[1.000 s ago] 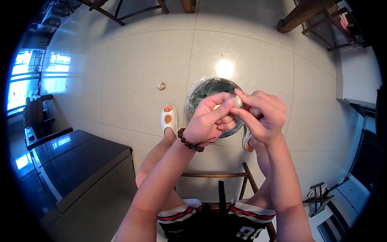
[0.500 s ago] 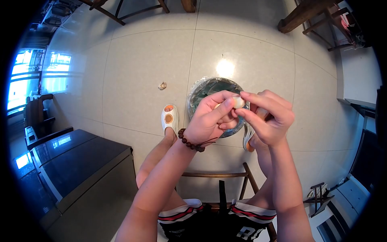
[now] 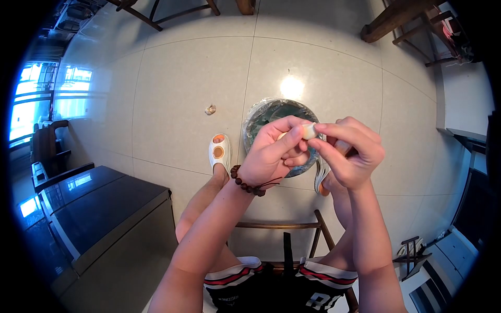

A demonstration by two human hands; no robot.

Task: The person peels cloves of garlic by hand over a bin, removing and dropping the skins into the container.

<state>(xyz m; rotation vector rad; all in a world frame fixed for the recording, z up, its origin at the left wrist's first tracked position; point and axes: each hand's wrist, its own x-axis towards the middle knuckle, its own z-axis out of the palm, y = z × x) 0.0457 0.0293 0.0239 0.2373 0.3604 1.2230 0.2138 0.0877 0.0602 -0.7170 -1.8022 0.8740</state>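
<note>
Head view: the garlic clove (image 3: 309,131) is located between the two hands, above the right-hand part of the lined bin (image 3: 251,118) as seen from overhead. The left hand (image 3: 272,151) grasps the clove between thumb and curled forefinger. The clove's exposed end points up and right, toward the right forefinger; its long axis appears to slant the same way, though the left fingers hide the lower end. The right hand (image 3: 355,151) sets its thumb and forefinger tips against the exposed end; its other fingers curl around a pale brown piece (image 3: 342,146).
</note>
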